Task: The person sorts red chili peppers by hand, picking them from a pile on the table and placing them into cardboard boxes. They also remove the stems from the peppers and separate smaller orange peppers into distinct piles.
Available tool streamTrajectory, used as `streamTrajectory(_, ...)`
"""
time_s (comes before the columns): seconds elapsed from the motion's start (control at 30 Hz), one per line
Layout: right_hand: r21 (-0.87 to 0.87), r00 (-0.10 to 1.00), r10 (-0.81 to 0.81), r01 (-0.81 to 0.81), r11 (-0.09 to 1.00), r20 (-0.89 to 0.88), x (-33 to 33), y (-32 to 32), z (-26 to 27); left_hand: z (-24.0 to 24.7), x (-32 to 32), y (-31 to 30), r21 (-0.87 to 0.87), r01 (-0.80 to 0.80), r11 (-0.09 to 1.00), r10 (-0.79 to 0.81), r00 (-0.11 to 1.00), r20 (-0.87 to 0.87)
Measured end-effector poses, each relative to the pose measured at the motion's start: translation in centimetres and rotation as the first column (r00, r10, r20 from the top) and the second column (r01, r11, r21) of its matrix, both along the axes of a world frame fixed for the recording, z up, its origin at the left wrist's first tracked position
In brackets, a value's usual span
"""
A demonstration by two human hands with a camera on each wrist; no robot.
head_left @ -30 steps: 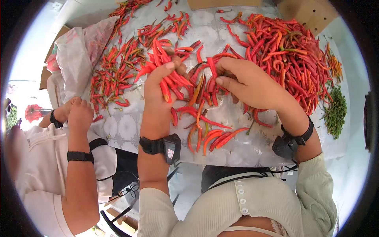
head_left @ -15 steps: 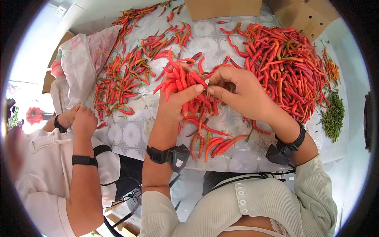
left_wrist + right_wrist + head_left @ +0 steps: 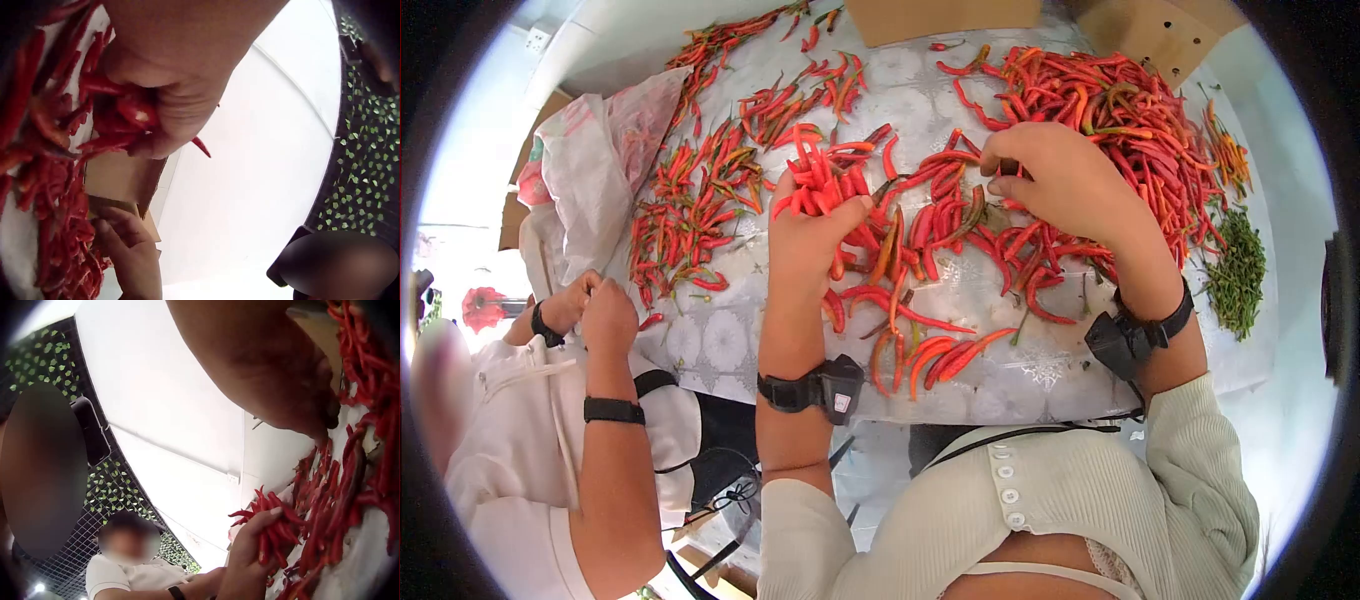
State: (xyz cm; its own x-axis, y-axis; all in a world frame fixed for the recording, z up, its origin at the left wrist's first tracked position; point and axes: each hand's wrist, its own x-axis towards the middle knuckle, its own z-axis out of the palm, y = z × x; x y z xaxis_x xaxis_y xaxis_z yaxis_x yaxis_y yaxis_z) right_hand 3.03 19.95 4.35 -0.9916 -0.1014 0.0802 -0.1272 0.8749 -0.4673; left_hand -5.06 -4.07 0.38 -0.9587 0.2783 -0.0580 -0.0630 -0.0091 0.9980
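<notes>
My left hand grips a bunch of red chilies, tips and ends sticking out past the thumb; the left wrist view shows the hand curled round them. Over the table, between the loose chilies and the big heap, hovers my right hand, with fingers bent and thumb apart from them. No chili shows between its fingers. In the right wrist view the hand hangs above the table, and its fingertips are dark and partly hidden.
A large heap of red chilies lies at the right, beside green ones. Smaller chilies spread at the left near a plastic bag. Cardboard boxes stand at the back. Another person's hands are at the left edge.
My right hand has moved away from the left hand's bunch, up and to the right. The left hand, after shifting toward the right hand, has drawn back left, still holding its chilies.
</notes>
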Motion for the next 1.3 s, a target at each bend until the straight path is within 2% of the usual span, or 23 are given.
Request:
streamTrajectory(0.1,0.028,0.994,0.109,-0.110,0.994,0.033,0.0,-0.4,-1.2,0.1,-0.2,-0.2,0.017,-0.002,1.000,0.002,1.000,0.012)
streamTrajectory(0.2,-0.111,0.958,0.277,-0.267,0.957,0.081,-0.3,-1.4,-3.0,0.1,-0.1,0.2,0.090,-0.049,0.995,0.050,0.999,-0.003)
streamTrajectory(0.3,-0.036,0.968,0.250,-0.249,0.968,0.030,0.0,-2.6,-2.8,-0.3,-0.7,-0.2,0.090,-0.092,0.992,0.092,0.996,0.001)
streamTrajectory(0.4,-0.060,0.934,0.321,-0.316,0.947,0.154,-0.1,-2.5,-1.9,0.2,-0.9,-0.4,0.175,-0.082,0.981,0.066,0.993,0.093)
streamTrajectory(0.5,-0.097,0.952,0.298,-0.291,0.952,0.068,-0.1,-2.0,-1.9,0.6,-0.6,-0.3,0.232,-0.077,0.970,0.040,0.986,0.162)
streamTrajectory(0.6,-0.293,0.977,0.213,-0.204,0.934,-0.002,-0.5,-1.5,-2.0,0.4,-0.6,-0.1,0.247,-0.036,0.968,-0.003,0.988,0.156)
streamTrajectory(0.7,-0.159,0.996,0.082,-0.076,0.984,0.031,-0.3,-1.8,-1.2,0.2,-0.5,-0.1,0.212,-0.010,0.977,-0.024,0.987,0.157)
streamTrajectory(0.8,0.038,0.987,0.078,-0.084,0.996,0.142,-0.3,-1.5,-1.5,0.1,-0.5,-0.2,0.211,-0.008,0.977,-0.029,0.984,0.175)
streamTrajectory(0.9,-0.028,0.998,0.061,-0.061,0.998,-0.001,0.1,-2.3,-2.8,-0.3,-0.8,-0.3,0.177,-0.024,0.984,-0.007,0.985,0.175)
streamTrajectory(1.0,-0.030,0.979,0.173,-0.177,0.984,-0.106,0.1,-4.8,-4.8,-0.3,-1.0,-0.3,0.157,-0.032,0.987,-0.001,0.979,0.205)
streamTrajectory(1.13,-0.202,0.954,0.271,-0.293,0.934,-0.132,1.1,-6.8,-4.5,-0.4,-0.8,-0.2,0.224,-0.045,0.974,0.007,0.986,0.164)
streamTrajectory(1.23,-0.253,0.906,0.421,-0.417,0.873,-0.040,0.9,-6.7,-4.1,0.0,-0.6,0.1,0.227,-0.069,0.971,0.035,0.988,0.151)
streamTrajectory(1.3,-0.234,0.942,0.289,-0.324,0.917,-0.170,0.5,-6.6,-4.3,-0.1,-0.7,-0.1,0.246,-0.067,0.967,0.029,0.987,0.156)
